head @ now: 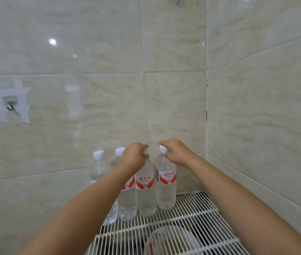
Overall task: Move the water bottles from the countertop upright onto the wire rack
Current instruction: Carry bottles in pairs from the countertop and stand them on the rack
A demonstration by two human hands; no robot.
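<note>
Head view, 4 upright bottles on wire rack (192,223), red labels, Chinese script, left hand (134,155) fingers grasping third bottle (146,188), right hand (178,150) grasping fourth bottle (166,184)

I can see my two arms and my two hands. My left hand (134,156) and my right hand (178,152) are both bare. I have no gloves on. I have no rings on the fingers I can see. I wear no watch and no band on my wrists. My arms are bare too, all the way down to the edge of the picture. No sleeve shows on them. My nails are too small to see well.
</note>
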